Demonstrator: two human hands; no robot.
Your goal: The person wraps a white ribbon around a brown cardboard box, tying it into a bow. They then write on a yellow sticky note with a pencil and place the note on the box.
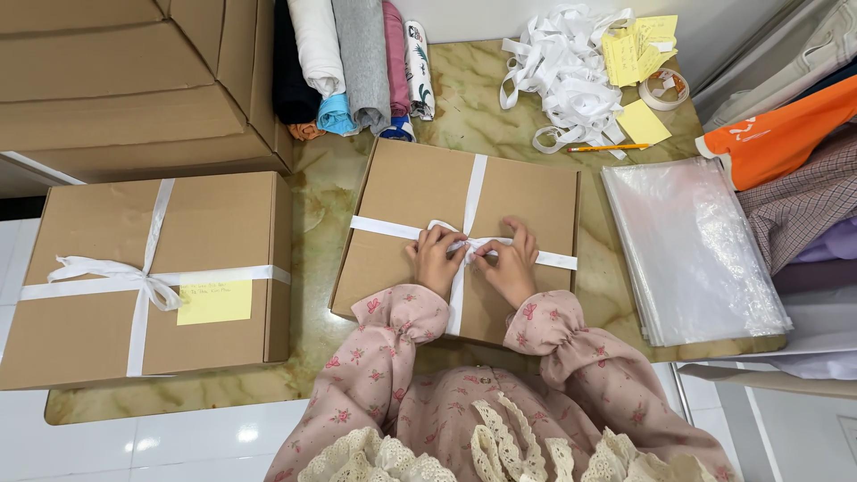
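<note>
A flat brown cardboard box (pixel 406 192) lies on the marble table in front of me, crossed by a white ribbon (pixel 474 183). My left hand (pixel 435 260) and my right hand (pixel 511 264) meet at the ribbon's crossing point, each pinching the ribbon where the knot sits. Both sleeves are pink with a flower print.
A second brown box (pixel 214 223), tied with a white bow and bearing a yellow note, lies at the left. Stacked cartons (pixel 125 80) and folded clothes (pixel 353 62) stand behind. Loose ribbon (pixel 562 71), yellow notes (pixel 643 121), a tape roll (pixel 665 87), a pencil (pixel 607 147) and clear plastic bags (pixel 687 250) lie at the right.
</note>
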